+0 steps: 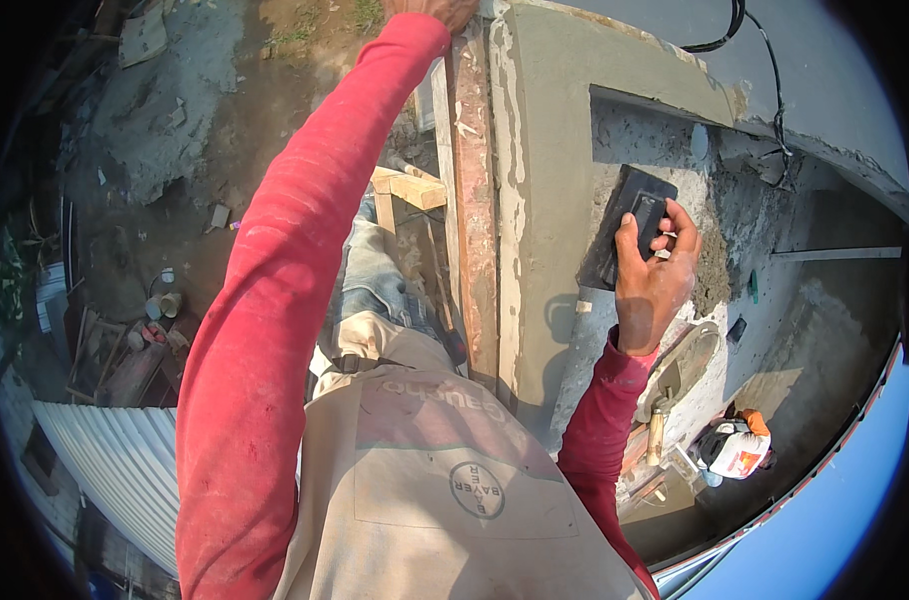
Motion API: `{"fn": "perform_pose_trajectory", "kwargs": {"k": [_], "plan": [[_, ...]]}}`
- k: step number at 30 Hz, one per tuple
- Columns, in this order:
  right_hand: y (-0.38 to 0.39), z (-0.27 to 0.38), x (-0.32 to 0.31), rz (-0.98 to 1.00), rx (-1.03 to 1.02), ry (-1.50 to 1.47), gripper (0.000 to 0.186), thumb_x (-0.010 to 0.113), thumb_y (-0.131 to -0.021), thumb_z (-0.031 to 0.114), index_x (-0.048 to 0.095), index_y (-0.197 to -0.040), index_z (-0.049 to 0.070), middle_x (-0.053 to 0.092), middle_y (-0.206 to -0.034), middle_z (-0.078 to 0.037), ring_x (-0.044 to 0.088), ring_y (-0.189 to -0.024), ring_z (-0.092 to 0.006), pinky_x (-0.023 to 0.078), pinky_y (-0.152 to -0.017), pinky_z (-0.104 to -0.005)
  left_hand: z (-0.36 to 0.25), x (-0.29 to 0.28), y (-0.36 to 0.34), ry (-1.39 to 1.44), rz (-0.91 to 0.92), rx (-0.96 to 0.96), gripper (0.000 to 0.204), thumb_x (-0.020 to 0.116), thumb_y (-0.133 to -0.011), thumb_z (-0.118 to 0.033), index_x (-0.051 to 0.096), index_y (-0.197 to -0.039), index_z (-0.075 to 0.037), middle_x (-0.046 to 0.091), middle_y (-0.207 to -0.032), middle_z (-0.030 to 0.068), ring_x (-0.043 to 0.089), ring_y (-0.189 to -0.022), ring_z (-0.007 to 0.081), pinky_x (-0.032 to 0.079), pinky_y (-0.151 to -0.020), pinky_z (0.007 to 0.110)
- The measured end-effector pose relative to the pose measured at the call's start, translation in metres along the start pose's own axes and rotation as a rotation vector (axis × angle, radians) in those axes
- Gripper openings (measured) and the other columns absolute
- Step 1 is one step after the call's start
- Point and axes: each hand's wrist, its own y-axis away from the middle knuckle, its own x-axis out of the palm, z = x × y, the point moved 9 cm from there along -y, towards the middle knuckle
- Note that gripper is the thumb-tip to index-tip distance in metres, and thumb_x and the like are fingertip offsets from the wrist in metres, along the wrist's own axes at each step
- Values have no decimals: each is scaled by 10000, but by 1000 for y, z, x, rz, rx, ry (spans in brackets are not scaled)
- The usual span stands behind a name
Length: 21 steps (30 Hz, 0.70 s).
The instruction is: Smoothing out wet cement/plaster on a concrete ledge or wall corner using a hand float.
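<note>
Right hand (pixel 655 275) is gripping a black float (pixel 613 232) at two o'clock, ideally kept flat; left hand (pixel 443 8), cropped, grip unclear.

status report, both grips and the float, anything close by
Right grip holding black float. Left grip partly out of frame, hold unclear. Wooden board alongside plastered wall.

Bright sunlight — a shadow (pixel 561 340) darkens the grey plaster (pixel 547 150) below and left of the black float (pixel 609 234); far around it, edges bend (fisheye, black-rimmed).
</note>
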Motion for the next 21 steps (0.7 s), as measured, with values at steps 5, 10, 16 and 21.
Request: {"fn": "perform_pose_trajectory", "kwargs": {"k": [5, 10, 16, 21], "plan": [[18, 11, 32, 399, -43, -217, 550, 863, -849, 112, 664, -1352, 15, 613, -1133, -95, 565, -886, -158, 522, -705, -303, -2, -2, 0, -11, -9, -1, 542, 487, -1049, -518, 714, -1322, -108, 732, -1275, 214, 697, -1204, 375, 554, -1008, 486], [-40, 13, 1, -3, 38, -70, 495, 838, -882, 125, 666, -1339, 40, 652, -1128, -96, 594, -973, -205, 531, -845, -354, -6, -5, 1, -11, -10, -1, 547, 481, -1049, -526, 721, -1317, -114, 734, -1270, 217, 697, -1203, 384, 551, -1015, 494], [-63, 143, 42, 200, -1045, 172, 340, 813, -844, 125, 761, -1175, 69, 714, -1071, -72, 642, -990, -240, 499, -874, -388, -11, -10, 1, -7, -14, -1, 553, 475, -1048, -535, 730, -1310, -120, 736, -1264, 221, 697, -1202, 394, 548, -1023, 503], [-53, 234, 64, 150, -1459, 179, 213, 627, -909, 91, 690, -1101, 22, 666, -1112, -219, 629, -1122, -419, 497, -991, -526, -13, -12, 6, -1, -22, -4, 558, 469, -1047, -543, 737, -1305, -126, 738, -1258, 224, 697, -1200, 403, 546, -1029, 511]]}}
